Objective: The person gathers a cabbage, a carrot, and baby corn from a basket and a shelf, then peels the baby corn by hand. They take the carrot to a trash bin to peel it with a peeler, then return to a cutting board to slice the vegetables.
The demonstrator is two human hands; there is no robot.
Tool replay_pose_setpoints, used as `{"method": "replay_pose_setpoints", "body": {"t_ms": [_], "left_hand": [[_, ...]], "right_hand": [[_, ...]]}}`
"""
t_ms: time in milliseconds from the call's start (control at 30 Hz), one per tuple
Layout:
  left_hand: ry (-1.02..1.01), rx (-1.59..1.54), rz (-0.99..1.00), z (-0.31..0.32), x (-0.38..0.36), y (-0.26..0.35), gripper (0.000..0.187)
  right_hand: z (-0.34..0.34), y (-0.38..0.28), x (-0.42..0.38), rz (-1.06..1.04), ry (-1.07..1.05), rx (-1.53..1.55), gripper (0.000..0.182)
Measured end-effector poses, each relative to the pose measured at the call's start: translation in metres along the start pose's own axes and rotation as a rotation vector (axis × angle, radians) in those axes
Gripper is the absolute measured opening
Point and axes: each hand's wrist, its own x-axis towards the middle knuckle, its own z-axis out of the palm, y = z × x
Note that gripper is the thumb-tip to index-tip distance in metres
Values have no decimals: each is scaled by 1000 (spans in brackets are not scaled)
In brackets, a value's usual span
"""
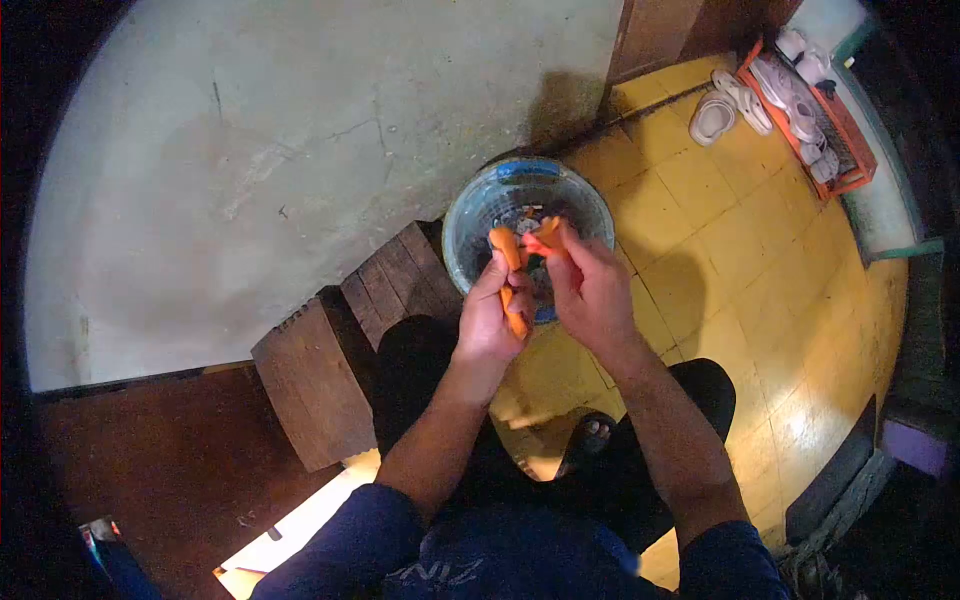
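Observation:
My left hand point(492, 312) is closed around a carrot point(503, 243), whose thick end sticks up past the thumb while the thinner end shows below the fingers. Beside it, my right hand point(597, 290) grips a small orange-red peeler point(541, 238), its front edge close to the upper part of the carrot. The fingers partly cover the peeler. Both hands are over a round, bluish waste bin point(462, 225) with some scraps visible inside.
Wooden steps point(315, 385) stand at left against a pale wall point(250, 150). Yellow tiles point(700, 250) cover the floor. An orange shoe rack point(850, 180) holds footwear at upper right, with pale clogs point(713, 118) beside it. My foot point(594, 432) is below the bin.

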Motion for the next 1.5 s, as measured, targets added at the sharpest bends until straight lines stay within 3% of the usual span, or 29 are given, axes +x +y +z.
{"method": "replay_pose_setpoints", "body": {"t_ms": [167,233,300,333,400,533,633,700,733,767,833,867,967,1033,1100,1167,1300,1367,1400,1433,1500], "left_hand": [[117,0,81,-1,4,-5,25],[155,-2,80,11,2,-11,22],[337,188,294,31,-5,-17,15],[337,188,292,23,-5,-16,15],[143,442,429,9,-2,-13,10],[161,507,489,10,1,-18,8],[123,598,494,12,-1,-17,7],[117,920,547,19,-5,-33,7],[114,901,569,16,1,-37,8],[110,899,567,13,4,-35,8],[151,618,289,19,1,-21,15],[92,481,218,15,0,-15,21],[59,234,161,9,4,-4,21],[-35,160,107,4,6,0,19],[-4,255,143,3,7,-5,19],[-17,289,110,0,3,-8,21],[-42,135,-73,12,-3,-13,24],[-59,-109,-94,11,0,-6,25],[-129,-94,-78,7,1,-3,25],[-132,-93,-72,4,2,-1,25],[-62,60,6,1,3,1,26]], "right_hand": [[3,-15,-13,-90,-192,60,46],[12,-15,-16,-140,-86,67,45],[13,-14,-15,-150,-35,54,44],[13,-15,-15,-149,-35,53,44],[11,-18,-13,-63,-24,55,41],[3,-15,-1,-58,5,85,30],[2,-4,6,92,-69,246,33],[6,9,13,192,-10,471,33],[-1,13,15,375,-118,532,34],[-5,16,16,375,-115,530,34],[-12,14,18,740,-270,847,33],[-13,15,18,740,-271,849,33],[-8,18,14,699,-288,773,31],[-3,16,11,33,-216,334,31],[0,8,4,41,-229,265,31],[5,4,1,-87,27,73,31],[3,2,10,14,31,293,29],[-10,-1,11,545,-171,624,28],[-8,2,12,293,-126,557,29],[-7,3,10,287,-129,559,29],[-10,-4,3,-20,-98,284,31]]}}
